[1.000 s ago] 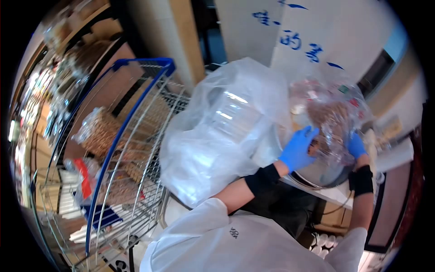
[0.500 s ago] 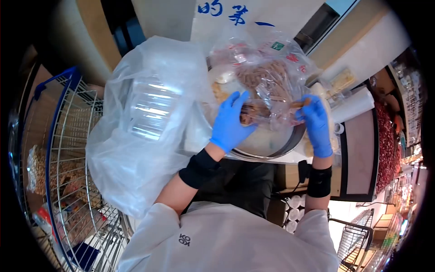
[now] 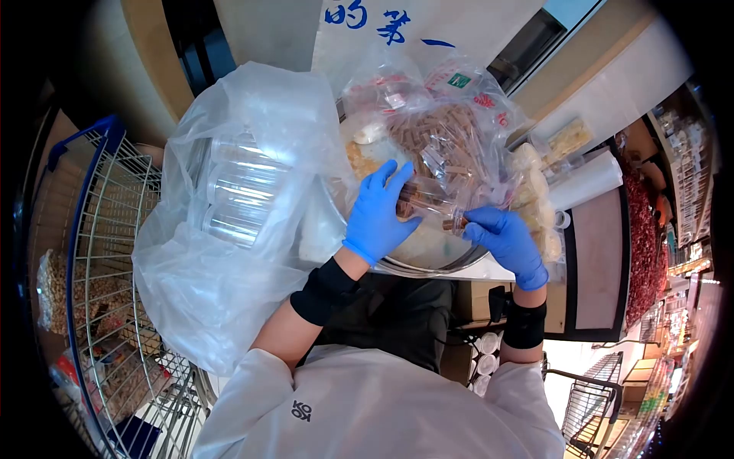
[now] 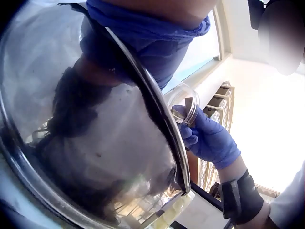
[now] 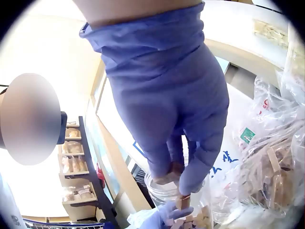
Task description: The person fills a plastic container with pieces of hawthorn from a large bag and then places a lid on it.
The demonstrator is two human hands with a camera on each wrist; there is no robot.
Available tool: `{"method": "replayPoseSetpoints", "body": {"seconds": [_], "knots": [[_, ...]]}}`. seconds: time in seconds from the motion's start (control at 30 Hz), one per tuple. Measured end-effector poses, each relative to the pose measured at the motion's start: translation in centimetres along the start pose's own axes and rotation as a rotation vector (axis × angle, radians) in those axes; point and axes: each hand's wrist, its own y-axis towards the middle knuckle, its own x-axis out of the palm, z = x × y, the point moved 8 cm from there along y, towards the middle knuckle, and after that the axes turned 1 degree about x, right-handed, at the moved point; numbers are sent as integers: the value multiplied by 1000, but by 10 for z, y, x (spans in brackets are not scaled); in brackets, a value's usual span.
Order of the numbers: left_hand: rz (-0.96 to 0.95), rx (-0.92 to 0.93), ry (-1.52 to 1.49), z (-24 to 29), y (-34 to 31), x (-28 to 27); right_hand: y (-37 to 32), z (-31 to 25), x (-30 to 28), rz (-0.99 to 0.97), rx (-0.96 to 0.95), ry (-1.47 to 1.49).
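Note:
My blue-gloved left hand (image 3: 378, 218) grips a clear plastic jar (image 3: 436, 203) that lies on its side, its mouth turned to the right, with brown stick-like pieces inside. At that mouth, my gloved right hand (image 3: 508, 241) pinches brown pieces between thumb and fingers. The right wrist view shows a brown piece (image 5: 183, 200) under the fingertips, beside the jar's round rim (image 5: 164, 191). Behind the jar, an open clear bag (image 3: 501, 122) holds a heap of brown sticks (image 3: 440, 134). Below both hands is a round metal basin (image 3: 428, 269).
To the left stands a big translucent sack (image 3: 199, 298) with a stack of clear containers (image 3: 248, 191) in it. A shopping cart (image 3: 115, 229) is farther left. Pale packed food (image 3: 535, 199) and a white roll (image 3: 589, 183) lie right of the basin.
The head view has swung right. My right hand came from the bag's right side, carrying brown pieces, toward me and left to the jar's mouth. My left hand keeps hold of the jar.

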Motion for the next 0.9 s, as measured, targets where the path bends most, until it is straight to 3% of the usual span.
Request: {"method": "replayPoseSetpoints", "body": {"seconds": [0.1,0.2,0.27,0.37,0.47,0.57,0.67,0.77,0.9], "knots": [[-6,20,5,-1,0,2,-7,-11,6,-57,-64,-56],[-12,34,-13,0,0,1,-15,-26,6,4,-71,-159],[-5,40,-26,2,1,0,-18,-38,-3,157,-195,-293],[-42,53,-21,5,0,3,-18,-51,-5,186,-335,-324],[-47,71,-30,7,0,3,-14,-34,0,85,-179,-195],[-57,80,-19,7,0,4,-12,-27,3,37,-68,-253],[-81,90,13,7,-1,7,-13,-29,8,0,-234,-389],[-69,109,-5,9,-1,6,-15,-35,11,-4,-263,-369],[-83,106,8,12,0,3,-13,-23,11,-63,-122,-322]]}}
